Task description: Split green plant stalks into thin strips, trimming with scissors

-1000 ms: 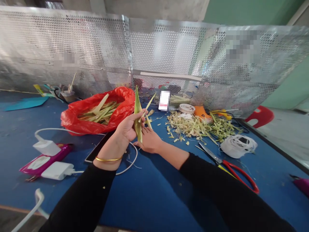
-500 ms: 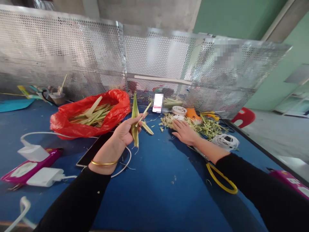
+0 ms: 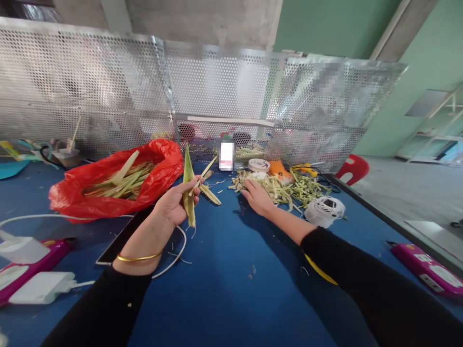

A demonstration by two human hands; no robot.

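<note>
My left hand (image 3: 175, 202) is closed around a long green corn husk (image 3: 188, 168) that stands nearly upright, along with a thin pale strip poking out to the right. A loose dry husk piece (image 3: 210, 194) lies on the table just beyond its fingers. Over on the right, my right hand (image 3: 258, 197) rests palm down at the near edge of a pile of shredded husk bits (image 3: 278, 188), fingers stretched out. Whether any shreds sit under its fingertips is hidden. A red plastic bag (image 3: 67, 193) full of husk strips (image 3: 125, 180) stands left of my left hand.
Around the pile are a roll of tape (image 3: 259, 165), an orange packet (image 3: 279, 170) and a ball of white string (image 3: 325, 209). A lit phone (image 3: 226, 156) stands before the perforated metal screen (image 3: 220, 82). White chargers (image 3: 45, 287) and cables lie at left, a purple power strip (image 3: 428, 270) at right.
The view has turned to the right, so things appear further left. My right hand has slid slightly left along the pile, its sleeve covering more of the yellow loop. My left hand keeps the husk.
</note>
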